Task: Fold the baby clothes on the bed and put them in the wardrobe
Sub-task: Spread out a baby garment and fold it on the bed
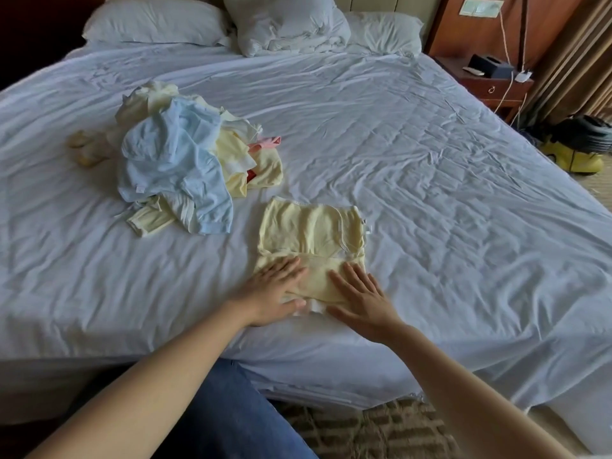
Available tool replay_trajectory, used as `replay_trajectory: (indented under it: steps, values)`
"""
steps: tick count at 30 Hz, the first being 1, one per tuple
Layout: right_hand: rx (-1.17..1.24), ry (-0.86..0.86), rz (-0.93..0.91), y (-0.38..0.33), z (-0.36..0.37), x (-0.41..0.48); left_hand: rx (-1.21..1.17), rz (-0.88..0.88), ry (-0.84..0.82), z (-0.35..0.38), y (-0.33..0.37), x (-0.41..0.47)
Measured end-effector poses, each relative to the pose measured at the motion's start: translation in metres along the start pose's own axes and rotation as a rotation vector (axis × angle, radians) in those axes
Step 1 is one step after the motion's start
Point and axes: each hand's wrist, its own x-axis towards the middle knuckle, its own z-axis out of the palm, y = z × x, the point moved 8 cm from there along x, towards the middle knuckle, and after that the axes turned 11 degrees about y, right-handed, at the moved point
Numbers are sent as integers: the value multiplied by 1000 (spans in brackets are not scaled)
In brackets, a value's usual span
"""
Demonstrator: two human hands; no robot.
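A pale yellow baby garment (308, 233) lies partly folded on the white bed sheet (430, 180), close to the near edge. My left hand (271, 293) rests flat on its lower left part, fingers straight. My right hand (361, 296) lies flat on its lower right part, fingers straight too. Further back on the left sits a loose pile of baby clothes (178, 160), with a light blue piece on top and yellow, white and pink pieces under it. A small yellow item (86, 149) lies left of the pile.
Pillows (155, 23) and a bunched duvet (284, 23) sit at the head of the bed. A wooden nightstand (493, 81) with a dark box and cables stands at the right. A yellow and black appliance (576, 147) is on the floor beside the bed. Patterned carpet (364, 429) lies below.
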Motion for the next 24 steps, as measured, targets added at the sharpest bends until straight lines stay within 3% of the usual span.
replay_trajectory:
  steps: [5,10,16,24]
  values:
    - [44,145,-70,-2,-3,-28,37,67,29,7,-16,-37]
    - [127,291,-50,-1,-21,-39,-104,3,197,-11,-24,-59]
    - [55,364,-28,-4,-32,-46,-96,-55,356,-28,-29,-70]
    - [100,262,150,0,-50,-40,-116,-299,420,-47,-27,-62]
